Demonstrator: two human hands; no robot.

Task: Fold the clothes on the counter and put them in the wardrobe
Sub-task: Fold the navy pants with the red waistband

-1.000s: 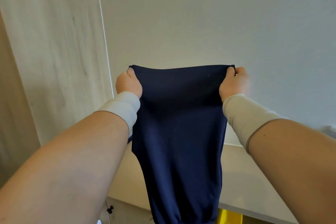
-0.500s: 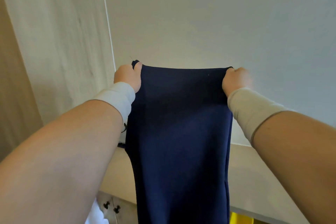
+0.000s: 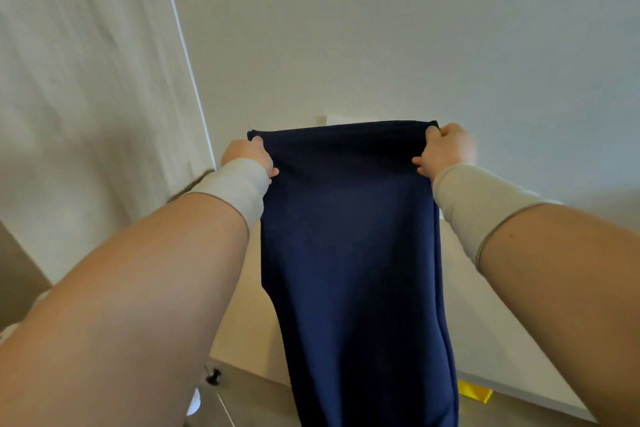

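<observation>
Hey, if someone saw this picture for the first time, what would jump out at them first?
A long navy garment hangs down the middle of the view, held up by its top edge. The left hand grips its left corner and the right hand grips the right, both arms stretched forward. Behind it lie a pale counter and a plain wall.
</observation>
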